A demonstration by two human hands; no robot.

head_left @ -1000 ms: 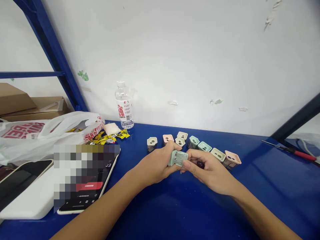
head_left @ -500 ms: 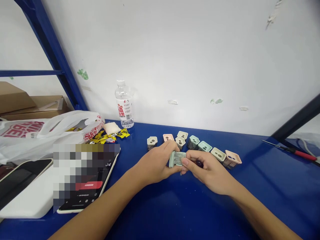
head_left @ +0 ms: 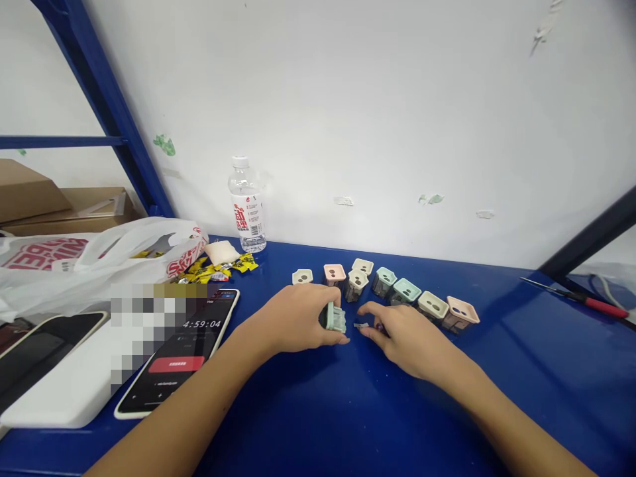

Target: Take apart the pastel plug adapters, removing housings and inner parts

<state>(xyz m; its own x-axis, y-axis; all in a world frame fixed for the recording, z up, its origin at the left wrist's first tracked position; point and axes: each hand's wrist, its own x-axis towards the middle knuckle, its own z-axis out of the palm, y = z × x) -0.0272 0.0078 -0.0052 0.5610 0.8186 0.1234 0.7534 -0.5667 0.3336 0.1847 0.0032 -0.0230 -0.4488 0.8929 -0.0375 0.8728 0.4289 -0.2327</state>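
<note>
Pale green plastic block (head_left: 334, 318) sits at the fingertips of my left hand (head_left: 293, 318), its ribbed side showing, and my curled fingers grip it just above the blue table (head_left: 521, 397). I can't tell whether its underside touches the surface, because my hand hides that. Half a second ago both my hands were closed on it together; now they have parted, and my right hand (head_left: 407, 338) has let go, its fingers loose and spread, holding nothing I can see. Between my hands, just beside those fingers, lies a small grey sliver (head_left: 361, 325), too small to name. A dark bit (head_left: 380, 327) shows under my right hand, mostly hidden, and I can't make it out.

Beyond my hands runs a loose, curved row of square cups (head_left: 406, 291) in cream, pink and mint, with one cream cup (head_left: 356, 285) standing just in front of the row. To the left, a phone (head_left: 179, 361) shows a running timer, and a blurred patch covers the area beside it. Farther left and behind are a white plastic bag (head_left: 99, 258), yellow wrappers (head_left: 213, 270) and a water bottle (head_left: 247, 205). A red-handled screwdriver (head_left: 591, 301) lies far right.
</note>
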